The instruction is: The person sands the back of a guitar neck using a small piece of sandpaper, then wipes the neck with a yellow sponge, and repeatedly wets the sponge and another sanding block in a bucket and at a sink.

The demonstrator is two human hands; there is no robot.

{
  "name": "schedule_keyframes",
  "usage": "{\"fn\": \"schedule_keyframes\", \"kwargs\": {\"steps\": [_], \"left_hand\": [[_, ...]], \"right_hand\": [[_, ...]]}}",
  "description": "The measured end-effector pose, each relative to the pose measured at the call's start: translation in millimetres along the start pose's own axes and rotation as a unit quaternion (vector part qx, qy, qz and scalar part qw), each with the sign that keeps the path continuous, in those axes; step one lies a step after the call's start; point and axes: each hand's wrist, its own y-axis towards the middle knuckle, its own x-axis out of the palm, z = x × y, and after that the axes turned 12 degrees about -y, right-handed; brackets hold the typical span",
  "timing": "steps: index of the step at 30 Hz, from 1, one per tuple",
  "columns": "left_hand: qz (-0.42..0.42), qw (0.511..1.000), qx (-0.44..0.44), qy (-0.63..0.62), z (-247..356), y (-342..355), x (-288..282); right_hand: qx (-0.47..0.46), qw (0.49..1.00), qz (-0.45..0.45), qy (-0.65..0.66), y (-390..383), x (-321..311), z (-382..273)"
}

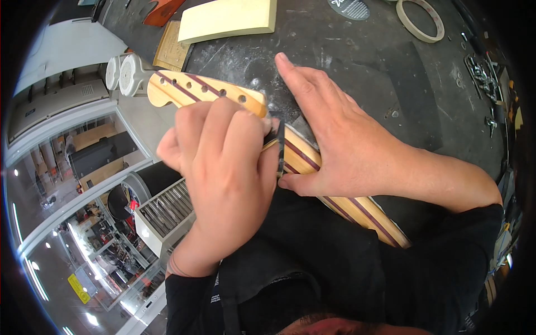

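A striped wooden guitar neck [365,212] runs diagonally from my body to the upper left. Its headstock [184,88], pierced by a row of several round holes, is partly covered by my left hand [223,145]. That hand is closed, palm down, with a narrow black strip [281,146] at its fingertips, lying across the neck just below the headstock; what the curled fingers hide underneath cannot be seen. My right hand [340,125] straddles the neck beside the strip. Its fingers are stretched out on the far side and its thumb is on the near side.
Pale dust marks the dark worktable [368,61]. On it are a cream-coloured block [229,21], an orange tool [162,11] and a roll of tape [420,21]. Metal hardware [479,75] lies at the right edge. White round-fronted devices [132,75] stand left of the headstock.
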Motion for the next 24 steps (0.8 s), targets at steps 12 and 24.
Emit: {"fn": "schedule_keyframes", "kwargs": {"steps": [12, 24], "left_hand": [[0.147, 0.908, -0.121, -0.373, -24, 45, -48], [0.163, 0.842, 0.042, -0.512, -59, 30, -16]], "right_hand": [[0.025, 0.998, 0.021, 0.059, 7, -11, -4], [0.023, 0.981, 0.136, 0.139, 16, -58, -40]]}}
